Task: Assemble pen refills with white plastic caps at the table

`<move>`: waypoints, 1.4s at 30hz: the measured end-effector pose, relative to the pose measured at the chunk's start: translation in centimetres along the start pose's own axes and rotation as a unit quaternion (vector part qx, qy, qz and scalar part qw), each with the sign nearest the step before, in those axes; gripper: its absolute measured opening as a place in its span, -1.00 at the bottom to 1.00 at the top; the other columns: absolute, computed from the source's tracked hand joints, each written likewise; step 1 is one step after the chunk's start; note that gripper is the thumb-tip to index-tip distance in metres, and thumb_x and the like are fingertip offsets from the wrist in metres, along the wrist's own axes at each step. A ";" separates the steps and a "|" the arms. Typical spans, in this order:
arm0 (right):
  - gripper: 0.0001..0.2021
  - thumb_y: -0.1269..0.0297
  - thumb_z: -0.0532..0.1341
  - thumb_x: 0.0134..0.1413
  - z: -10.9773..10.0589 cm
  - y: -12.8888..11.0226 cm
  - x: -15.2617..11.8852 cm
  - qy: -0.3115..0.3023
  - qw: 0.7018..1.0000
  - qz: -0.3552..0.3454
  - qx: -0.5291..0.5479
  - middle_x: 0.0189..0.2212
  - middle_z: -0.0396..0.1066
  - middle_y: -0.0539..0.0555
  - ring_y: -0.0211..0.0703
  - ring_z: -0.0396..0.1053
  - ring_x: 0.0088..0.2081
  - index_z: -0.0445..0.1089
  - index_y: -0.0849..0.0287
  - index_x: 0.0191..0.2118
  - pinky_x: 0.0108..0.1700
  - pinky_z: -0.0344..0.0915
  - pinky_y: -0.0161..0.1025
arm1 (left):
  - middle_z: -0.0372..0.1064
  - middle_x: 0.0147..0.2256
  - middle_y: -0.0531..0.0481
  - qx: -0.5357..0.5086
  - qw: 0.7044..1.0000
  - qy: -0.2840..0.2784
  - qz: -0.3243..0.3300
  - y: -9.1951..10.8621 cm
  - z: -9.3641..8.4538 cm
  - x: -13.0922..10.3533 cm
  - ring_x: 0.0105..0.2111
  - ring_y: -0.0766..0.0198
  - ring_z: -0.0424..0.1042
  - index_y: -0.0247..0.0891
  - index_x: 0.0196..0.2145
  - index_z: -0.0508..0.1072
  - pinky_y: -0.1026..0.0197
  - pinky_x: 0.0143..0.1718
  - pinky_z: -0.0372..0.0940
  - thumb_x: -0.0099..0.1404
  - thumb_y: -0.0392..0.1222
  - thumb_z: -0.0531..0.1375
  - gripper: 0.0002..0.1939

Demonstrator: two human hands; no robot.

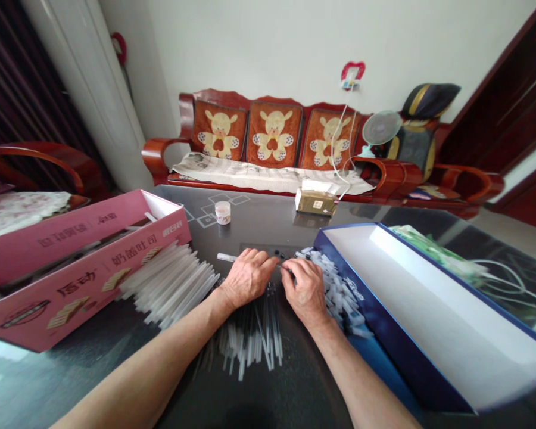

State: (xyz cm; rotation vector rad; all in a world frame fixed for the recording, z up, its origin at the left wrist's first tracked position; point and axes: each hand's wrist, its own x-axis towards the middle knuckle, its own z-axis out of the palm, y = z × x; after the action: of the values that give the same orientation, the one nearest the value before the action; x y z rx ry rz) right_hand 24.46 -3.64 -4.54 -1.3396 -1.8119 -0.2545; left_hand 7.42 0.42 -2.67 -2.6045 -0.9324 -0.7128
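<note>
My left hand (249,274) is closed around a whitish translucent tube (226,257), whose end sticks out to the left. Close beside it, my right hand (304,289) pinches something small and dark; the fingertips of both hands nearly meet. Thin clear sticks (254,342) lie on the dark table below my hands. A thick pile of frosted tubes (172,286) rests to the left, against the pink box. Small white caps or pieces (339,292) are heaped to the right, beside the blue box. A few tiny black parts (279,254) sit just beyond my fingertips.
A pink box (84,268) stands at the left and an open blue box (429,322) with a white inside at the right. Farther back are a small round jar (223,213) and a tissue pack (316,199). Green packaging (433,247) and white cables lie beyond the blue box.
</note>
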 end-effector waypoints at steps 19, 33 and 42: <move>-0.79 0.38 0.01 0.22 -0.1 -0.7 0.1 -0.042 0.999 -0.024 -0.014 -0.32 0.44 0.12 -0.11 0.37 -0.24 0.39 0.18 -0.18 -0.13 0.26 -0.17 | 0.26 -0.42 -0.04 0.024 0.999 0.038 -0.022 -0.2 -0.4 0.0 -0.38 0.21 0.21 -0.18 -0.20 0.45 0.11 -0.29 0.08 0.36 -0.09 -0.03 -0.71; -0.91 0.42 0.16 -0.04 -3.7 -0.7 1.3 -0.143 0.985 0.076 -0.061 -0.53 0.42 0.04 -0.13 0.36 -0.49 0.38 0.10 -0.45 -0.42 0.19 -0.23 | 0.38 -0.28 -0.10 0.001 0.994 0.098 -0.046 -0.8 -1.1 0.4 -0.32 0.18 0.27 -0.25 -0.04 0.36 0.07 -0.19 0.13 0.33 -0.29 -0.04 -0.70; -0.94 0.39 0.16 -0.06 -5.7 -3.5 -3.5 -0.254 0.953 0.167 0.009 -0.58 0.45 -0.03 -0.20 0.38 -0.54 0.34 0.10 -0.47 -0.46 0.16 -0.31 | 0.43 -0.22 -0.06 -0.174 0.958 0.198 -0.114 -0.8 -2.6 0.9 -0.16 0.24 0.34 -0.24 -0.14 0.35 0.18 -0.08 0.23 0.34 -0.25 0.00 -0.80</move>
State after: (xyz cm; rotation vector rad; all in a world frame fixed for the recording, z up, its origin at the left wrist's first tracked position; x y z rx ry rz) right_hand 24.57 -10.85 -2.50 -1.7845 -1.9384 0.3182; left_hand 6.56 0.43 0.09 -2.4995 -1.0626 -1.5178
